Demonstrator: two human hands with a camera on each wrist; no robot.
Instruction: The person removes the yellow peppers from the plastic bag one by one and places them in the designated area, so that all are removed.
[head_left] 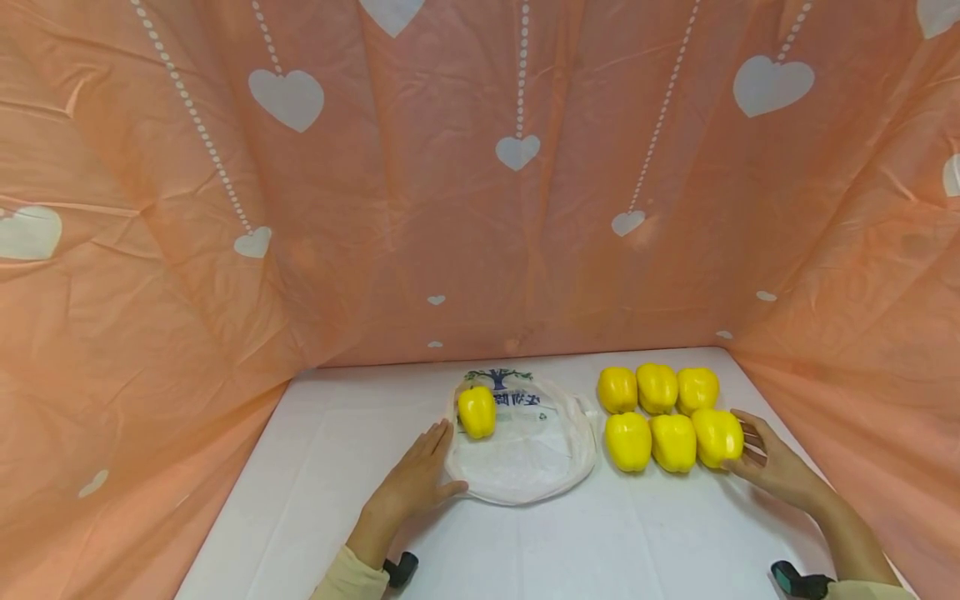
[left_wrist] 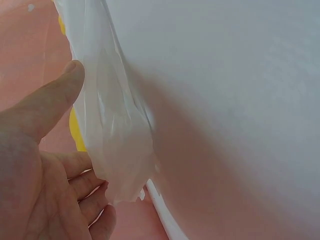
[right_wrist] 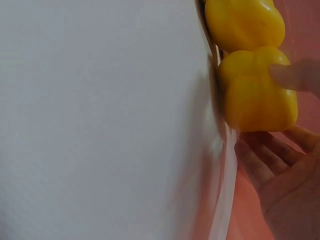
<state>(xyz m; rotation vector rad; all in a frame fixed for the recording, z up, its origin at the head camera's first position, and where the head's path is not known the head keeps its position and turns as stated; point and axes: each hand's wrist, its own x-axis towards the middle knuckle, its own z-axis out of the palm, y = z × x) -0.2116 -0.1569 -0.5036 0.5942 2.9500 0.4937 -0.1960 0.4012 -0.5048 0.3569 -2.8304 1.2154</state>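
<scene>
A white plastic bag (head_left: 525, 462) with a printed tree and lettering lies spread on the table, its rim forming a round outline. One yellow bell pepper (head_left: 477, 412) is at the bag's left side. My left hand (head_left: 412, 475) rests against the bag's left edge, fingers extended, thumb by the near rim; the left wrist view shows thumb and fingertips touching the thin plastic (left_wrist: 115, 125). To the right, several yellow bell peppers stand in two rows. My right hand (head_left: 772, 462) holds the front row's rightmost pepper (right_wrist: 260, 97), thumb on one face and fingers along its outer side.
The back-row peppers (head_left: 657, 387) stand close behind the front ones, right of the bag. A white cloth covers the table (head_left: 300, 467). Orange sheets with white hearts (head_left: 517, 250) enclose the back and both sides.
</scene>
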